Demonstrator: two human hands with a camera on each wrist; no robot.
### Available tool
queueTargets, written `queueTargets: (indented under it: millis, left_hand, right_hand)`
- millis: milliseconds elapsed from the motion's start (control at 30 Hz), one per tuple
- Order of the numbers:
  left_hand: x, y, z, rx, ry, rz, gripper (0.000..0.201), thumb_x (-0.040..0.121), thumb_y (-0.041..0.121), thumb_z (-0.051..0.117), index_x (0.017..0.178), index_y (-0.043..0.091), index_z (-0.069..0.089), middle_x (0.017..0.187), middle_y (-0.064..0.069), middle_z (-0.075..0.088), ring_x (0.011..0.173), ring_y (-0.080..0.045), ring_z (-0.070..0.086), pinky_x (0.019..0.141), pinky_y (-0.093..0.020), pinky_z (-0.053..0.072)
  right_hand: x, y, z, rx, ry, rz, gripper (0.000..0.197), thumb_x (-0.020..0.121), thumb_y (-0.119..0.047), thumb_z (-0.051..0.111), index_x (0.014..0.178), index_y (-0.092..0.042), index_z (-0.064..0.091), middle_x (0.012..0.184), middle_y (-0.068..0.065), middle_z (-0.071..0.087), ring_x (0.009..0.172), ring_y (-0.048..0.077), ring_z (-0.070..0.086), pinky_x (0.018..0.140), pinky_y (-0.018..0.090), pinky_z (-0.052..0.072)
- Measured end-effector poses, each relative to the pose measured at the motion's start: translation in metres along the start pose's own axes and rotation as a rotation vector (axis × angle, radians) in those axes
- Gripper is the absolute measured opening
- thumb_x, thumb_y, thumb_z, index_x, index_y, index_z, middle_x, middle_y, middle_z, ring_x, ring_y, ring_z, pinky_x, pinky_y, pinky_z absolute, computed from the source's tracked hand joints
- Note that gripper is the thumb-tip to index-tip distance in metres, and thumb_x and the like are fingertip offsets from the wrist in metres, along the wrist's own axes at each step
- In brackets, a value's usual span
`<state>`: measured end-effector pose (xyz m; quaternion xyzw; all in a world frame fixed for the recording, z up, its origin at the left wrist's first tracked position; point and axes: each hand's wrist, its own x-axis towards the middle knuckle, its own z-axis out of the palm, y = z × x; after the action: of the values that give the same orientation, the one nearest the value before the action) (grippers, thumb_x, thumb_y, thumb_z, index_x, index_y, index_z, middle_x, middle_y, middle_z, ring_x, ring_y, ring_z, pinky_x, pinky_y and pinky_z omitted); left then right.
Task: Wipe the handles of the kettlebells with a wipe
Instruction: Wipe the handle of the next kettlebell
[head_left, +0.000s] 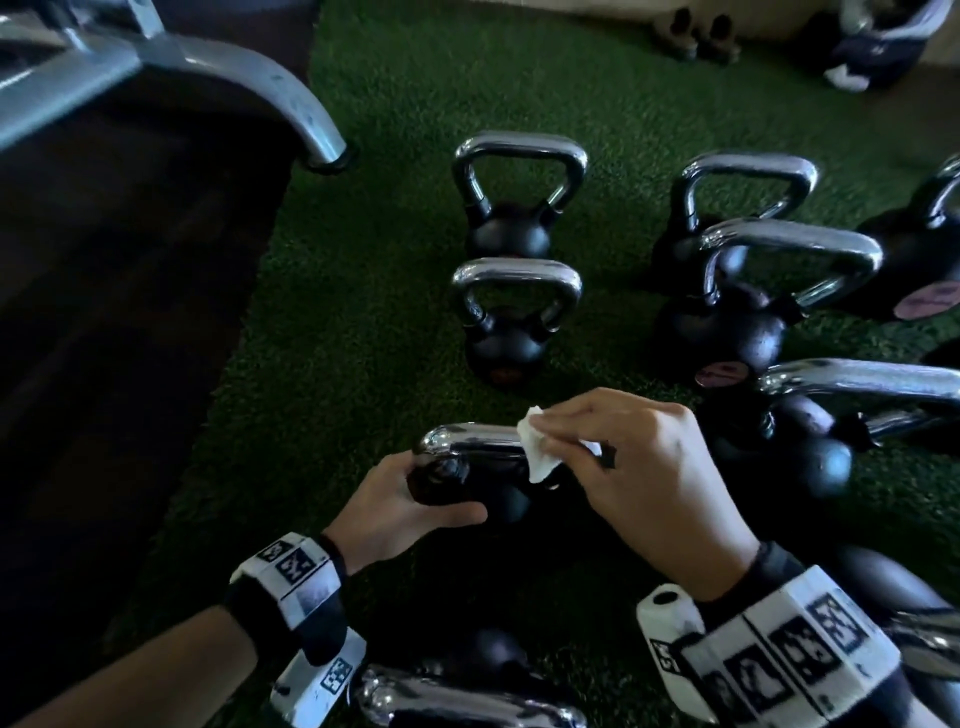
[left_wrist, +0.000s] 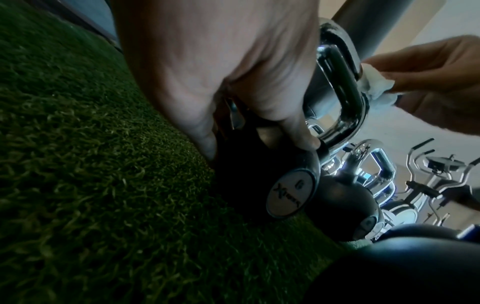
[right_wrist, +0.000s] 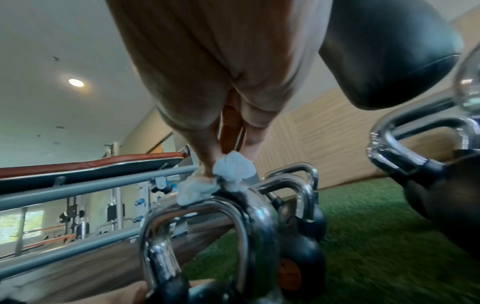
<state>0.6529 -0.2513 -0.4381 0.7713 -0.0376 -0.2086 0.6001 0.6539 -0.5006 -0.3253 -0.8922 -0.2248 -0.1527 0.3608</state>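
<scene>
A small black kettlebell (head_left: 467, 486) with a chrome handle (head_left: 475, 441) stands on the green turf in front of me. My left hand (head_left: 400, 506) grips its black body (left_wrist: 249, 185) from the left, fingers curled round it. My right hand (head_left: 628, 457) pinches a crumpled white wipe (head_left: 535, 447) and presses it on the right end of the chrome handle (right_wrist: 207, 207). The right wrist view has the wipe (right_wrist: 221, 179) bunched on top of the handle. In the left wrist view the wipe (left_wrist: 376, 86) sits against the handle (left_wrist: 340, 82).
Several more chrome-handled kettlebells stand on the turf: two ahead (head_left: 511, 208), (head_left: 506, 322), larger ones at the right (head_left: 753, 312), and one by my left wrist (head_left: 457, 691). A bench's grey metal leg (head_left: 291, 98) lies at upper left over dark flooring (head_left: 104, 338).
</scene>
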Motion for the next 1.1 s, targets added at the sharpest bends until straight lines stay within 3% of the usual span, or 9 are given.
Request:
queueTargets:
  millis: [167,267,467,633,700,800,900,1000,1100]
  left_hand:
    - [-0.002,0.001,0.003,-0.03,0.048,-0.061,0.05,0.069,0.039,0.094,0.114,0.026,0.075,0.11,0.007,0.078,0.106,-0.009,0.073,0.102,-0.043,0.054]
    - [-0.003,0.002,0.003,-0.043,0.049,-0.059,0.051,0.068,0.04,0.094,0.113,0.027,0.075,0.11,0.007,0.078,0.106,-0.01,0.073,0.103,-0.043,0.054]
    - [-0.002,-0.003,0.005,-0.062,0.06,-0.055,0.066,0.055,0.059,0.095,0.113,0.036,0.075,0.113,0.009,0.078,0.111,-0.012,0.072,0.107,-0.046,0.051]
    - [-0.001,-0.001,0.001,0.015,0.062,-0.064,0.063,0.055,0.06,0.095,0.112,0.044,0.074,0.112,0.014,0.077,0.111,-0.007,0.071,0.107,-0.042,0.051]
    - [-0.002,0.0,0.0,0.068,0.09,-0.053,0.054,0.061,0.054,0.094,0.109,0.049,0.073,0.111,0.02,0.076,0.11,0.0,0.069,0.106,-0.034,0.05]
    - [-0.007,0.003,-0.006,0.116,0.013,-0.046,0.05,0.075,0.04,0.089,0.118,0.047,0.064,0.118,0.025,0.072,0.114,0.005,0.065,0.107,-0.028,0.049]
    - [-0.006,0.003,-0.025,0.173,-0.105,0.001,0.045,0.09,0.001,0.074,0.123,0.031,0.066,0.12,0.014,0.074,0.114,-0.003,0.067,0.1,-0.026,0.05]
    - [0.0,0.023,-0.046,0.155,0.117,0.027,0.035,0.094,0.004,0.067,0.109,0.035,0.076,0.109,0.004,0.077,0.104,-0.019,0.071,0.087,-0.034,0.053]
    - [-0.005,0.078,-0.05,-0.109,0.375,0.186,0.024,0.098,0.007,0.063,0.113,0.021,0.075,0.11,-0.006,0.077,0.107,-0.028,0.073,0.089,-0.032,0.061]
  right_hand:
    - [-0.021,0.028,-0.012,0.069,0.009,0.193,0.022,0.08,-0.008,0.084,0.096,-0.022,0.084,0.096,-0.017,0.076,0.089,-0.005,0.071,0.081,0.021,0.058]
    - [-0.027,0.028,-0.003,0.119,0.061,0.246,0.021,0.08,-0.008,0.084,0.095,-0.022,0.084,0.097,-0.017,0.077,0.089,-0.004,0.072,0.08,0.014,0.056]
    - [-0.052,0.053,0.019,0.534,0.099,0.585,0.023,0.083,-0.004,0.08,0.098,-0.021,0.081,0.096,-0.002,0.081,0.094,0.02,0.078,0.085,0.031,0.06]
    - [-0.055,0.05,0.033,0.672,0.141,0.68,0.022,0.084,-0.001,0.078,0.094,-0.02,0.082,0.094,0.001,0.081,0.09,0.017,0.078,0.08,0.025,0.06]
    - [-0.055,0.053,0.041,0.66,0.121,0.704,0.03,0.083,0.002,0.078,0.081,-0.028,0.083,0.09,-0.001,0.081,0.088,0.016,0.077,0.079,0.026,0.06]
    - [-0.055,0.062,0.049,0.553,0.078,0.729,0.035,0.081,0.002,0.081,0.076,-0.033,0.082,0.088,-0.003,0.081,0.086,0.015,0.077,0.088,0.041,0.061]
    - [-0.05,0.064,0.035,0.488,0.016,0.704,0.031,0.084,-0.001,0.079,0.084,-0.031,0.082,0.089,-0.003,0.081,0.089,0.017,0.078,0.087,0.04,0.061]
    - [-0.037,0.053,0.012,0.491,0.154,0.604,0.032,0.086,0.0,0.077,0.094,-0.031,0.081,0.095,-0.003,0.081,0.092,0.019,0.077,0.083,0.029,0.061]
    - [-0.018,0.031,-0.007,0.574,0.282,0.475,0.043,0.084,0.005,0.077,0.109,-0.03,0.077,0.103,0.001,0.079,0.093,0.016,0.076,0.085,0.02,0.057]
